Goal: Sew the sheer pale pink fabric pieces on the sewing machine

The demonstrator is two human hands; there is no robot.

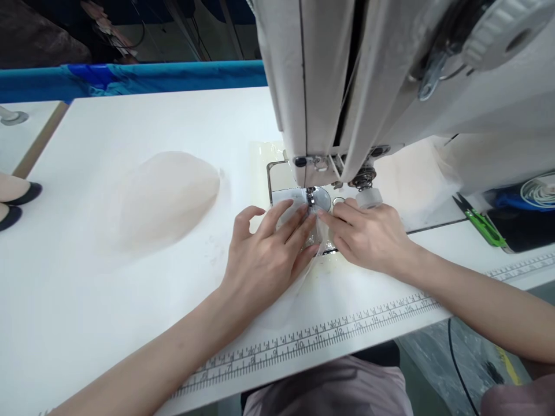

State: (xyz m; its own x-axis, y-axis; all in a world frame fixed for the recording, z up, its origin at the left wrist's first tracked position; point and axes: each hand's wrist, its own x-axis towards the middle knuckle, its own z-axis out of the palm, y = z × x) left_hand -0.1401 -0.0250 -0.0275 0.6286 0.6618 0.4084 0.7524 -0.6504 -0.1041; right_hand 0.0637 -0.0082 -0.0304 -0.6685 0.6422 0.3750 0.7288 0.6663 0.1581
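A sewing machine [329, 86] stands over the table, its presser foot [310, 196] lowered near a shiny round plate. Thin, see-through whitish fabric [315, 236] lies in front of the foot, partly hidden by my fingers. My left hand [271, 251] rests flat on this fabric, fingers spread, the tips close to the foot. From the other side, my right hand [368, 234] has its fingers bent together at the fabric's edge, just right of the foot. The exact grip of its fingertips is partly hidden.
A pale sheer piece [177, 196] lies on the white tabletop at left; more pale fabric [416, 179] is under the machine arm. Green thread snips [483, 225] sit beside a dark phone [520, 228]. A printed ruler [299, 346] follows the front edge. Another person's fingers [13, 199] show at left.
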